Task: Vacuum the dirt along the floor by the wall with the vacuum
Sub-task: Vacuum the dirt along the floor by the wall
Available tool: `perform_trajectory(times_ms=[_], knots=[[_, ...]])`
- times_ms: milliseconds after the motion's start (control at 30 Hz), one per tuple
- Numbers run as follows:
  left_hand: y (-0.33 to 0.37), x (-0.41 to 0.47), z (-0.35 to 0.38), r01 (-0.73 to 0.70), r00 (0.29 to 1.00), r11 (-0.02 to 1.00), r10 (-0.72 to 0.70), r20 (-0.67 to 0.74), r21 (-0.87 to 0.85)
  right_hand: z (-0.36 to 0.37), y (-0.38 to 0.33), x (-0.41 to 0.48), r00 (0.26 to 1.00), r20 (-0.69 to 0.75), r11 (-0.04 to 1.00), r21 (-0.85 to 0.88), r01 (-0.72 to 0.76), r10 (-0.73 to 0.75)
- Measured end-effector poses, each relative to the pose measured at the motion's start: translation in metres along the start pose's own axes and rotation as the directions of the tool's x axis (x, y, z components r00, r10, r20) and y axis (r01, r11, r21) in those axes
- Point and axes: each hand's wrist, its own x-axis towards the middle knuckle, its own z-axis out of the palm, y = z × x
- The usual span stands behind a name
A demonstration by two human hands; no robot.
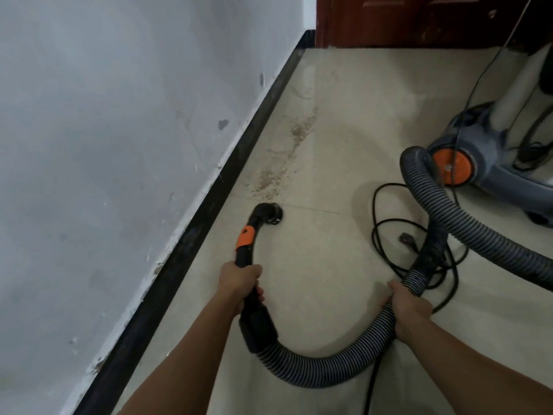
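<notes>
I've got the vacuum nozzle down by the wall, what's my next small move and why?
Probably slide the nozzle forward into the dirt trail: its mouth sits just short of it, the left hand grips the wand, and the right hand holds the hose.

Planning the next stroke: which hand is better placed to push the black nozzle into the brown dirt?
Left. The left hand grips the black wand just behind the black nozzle, nearest the brown dirt; the right hand holds the ribbed grey hose.
</notes>
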Motion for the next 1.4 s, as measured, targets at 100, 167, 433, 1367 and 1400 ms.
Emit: perform_trajectory(times_ms=[100,167,433,1367,1400], knots=[[-0.002,0.008,-0.018,0.029,0.999,0.999,-0.030,-0.028,-0.034,0.012,-0.005,-0.007,1.000,-0.020,1.000,0.007,0.016,-0.016],[-0.004,0.012,-0.026,0.020,0.998,0.999,-0.023,-0.059,-0.047,0.020,-0.004,-0.011,1.000,-0.007,1.000,0.008,0.013,-0.013],[-0.014,0.035,-0.049,-0.012,0.960,0.996,-0.013,-0.280,-0.086,0.034,-0.004,-0.015,0.998,-0.021,0.998,-0.021,0.052,-0.052],[0.061,0.061,0.006,0.044,0.965,0.991,-0.009,-0.262,0.126,0.074,-0.053,0.019,0.997,0.062,0.999,-0.033,-0.036,0.038],[0.062,0.055,0.011,0.059,0.973,0.986,-0.023,-0.229,0.153,0.074,-0.055,0.019,0.997,0.058,0.999,-0.014,-0.045,0.046]])
